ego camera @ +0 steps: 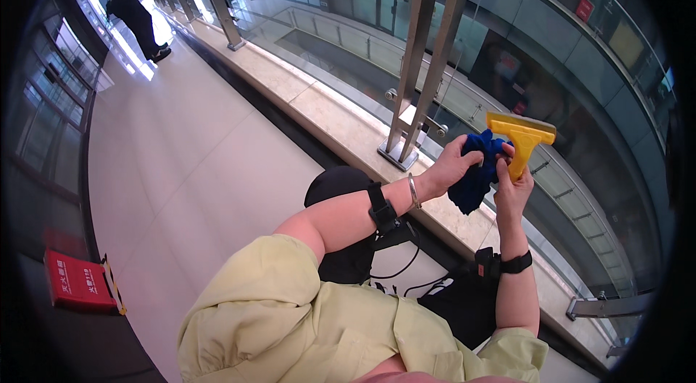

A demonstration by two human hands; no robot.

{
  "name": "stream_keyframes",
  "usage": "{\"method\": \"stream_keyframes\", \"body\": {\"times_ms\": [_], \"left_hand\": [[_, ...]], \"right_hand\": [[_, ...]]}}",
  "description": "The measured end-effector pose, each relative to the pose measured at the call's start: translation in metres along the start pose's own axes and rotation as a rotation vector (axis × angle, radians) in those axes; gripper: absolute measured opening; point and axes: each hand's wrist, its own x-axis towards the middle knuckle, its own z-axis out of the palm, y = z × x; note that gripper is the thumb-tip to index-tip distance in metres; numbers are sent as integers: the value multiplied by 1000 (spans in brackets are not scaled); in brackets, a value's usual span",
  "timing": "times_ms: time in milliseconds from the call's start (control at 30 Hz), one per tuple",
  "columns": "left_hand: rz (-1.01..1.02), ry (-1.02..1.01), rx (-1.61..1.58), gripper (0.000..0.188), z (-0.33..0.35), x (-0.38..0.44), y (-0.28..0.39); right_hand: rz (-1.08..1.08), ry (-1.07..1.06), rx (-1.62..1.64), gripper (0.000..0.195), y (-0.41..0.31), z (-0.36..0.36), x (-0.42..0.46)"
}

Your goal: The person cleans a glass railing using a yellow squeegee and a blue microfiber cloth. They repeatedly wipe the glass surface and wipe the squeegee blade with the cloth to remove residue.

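Observation:
A yellow plastic squeegee (523,135) points head up, its grey blade edge along the top. My right hand (514,192) is closed around its handle, below the head. Between my two hands bunches a dark blue cloth (472,181), its lower end hanging down. My left hand (454,162) grips the cloth from the left, thumb on top. Fingertips of my right hand also touch the cloth's right side. Both hands are over the stone ledge (304,94), close to the glass balustrade. Part of the right fingers is hidden behind the handle and cloth.
A double metal post (416,84) with glass clamps rises from the ledge left of my hands. Beyond the glass is an atrium with a lower railing (576,209). A red fire-equipment box (81,282) stands at left. Another person (133,2) works along the railing farther off.

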Motion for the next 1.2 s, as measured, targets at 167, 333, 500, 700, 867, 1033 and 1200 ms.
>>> {"method": "stream_keyframes", "body": {"times_ms": [167,333,500,700,867,1033,1200], "left_hand": [[20,-62,-97,22,-13,3,3],[-58,-137,-182,22,-8,-5,8],[-109,-160,-118,23,-9,-8,15],[-92,-181,-118,25,-6,-10,13],[-2,-159,-201,22,-19,-3,6],[71,-152,-241,15,-14,3,4],[66,-121,-204,28,-14,-4,1]], "right_hand": [[-35,23,-111,30,4,0,0],[-6,-47,2,26,11,-6,3],[-31,-74,-151,19,2,-14,4],[-82,31,-92,21,14,-28,10],[81,-29,-79,27,7,-19,4],[135,-52,-31,26,26,-21,0],[0,7,-39,22,9,-1,-1]]}}
